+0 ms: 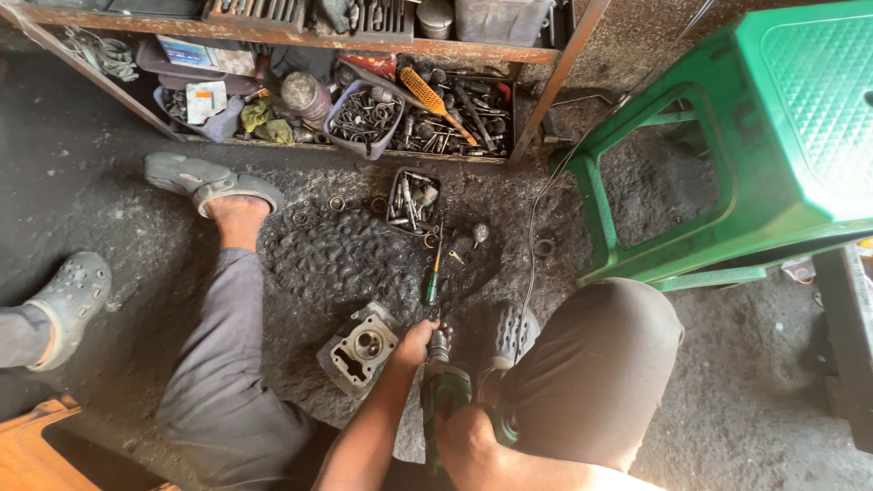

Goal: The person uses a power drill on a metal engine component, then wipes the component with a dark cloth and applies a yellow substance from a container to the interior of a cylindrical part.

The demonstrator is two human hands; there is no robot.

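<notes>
A: Hands?

B: Right hand (468, 443) clenched round the body of a green power drill (444, 391), low centre of the view. Left hand (416, 343) grips the chuck end, fingers wrapped round it. Drill nose points down at the floor.

A: Workpiece?

B: Grey metal engine cylinder block (358, 348) flat on the dirty floor, just left of the left hand, bore facing up. Can't tell if the hand touches it.

A: What's around?

B: Green-handled screwdriver (433, 277) lying on the floor just ahead of the drill tip. Beyond it a small black tray of bits and bolts (412, 200), loose washers and rings (336, 204) scattered beside it. Thin cable (535, 238) runs from the drill area up past the stool.

A: Obstructions?

B: Person's own legs box the spot in: grey trouser leg (223, 364) to the left, brown-clad knee (596, 368) to the right, dark clog (511, 335) right against the drill. Green plastic stool (764, 136) near on the right. Low shelf rack (300, 41) along the top, packed with a blue bin of springs (364, 118), an orange-handled brush (435, 100), tools and rags.

A: Anyone else?

B: Another person's foot in a grey clog (73, 305) at the left edge, well apart. Orange wooden piece (41, 450) in the bottom left corner.
</notes>
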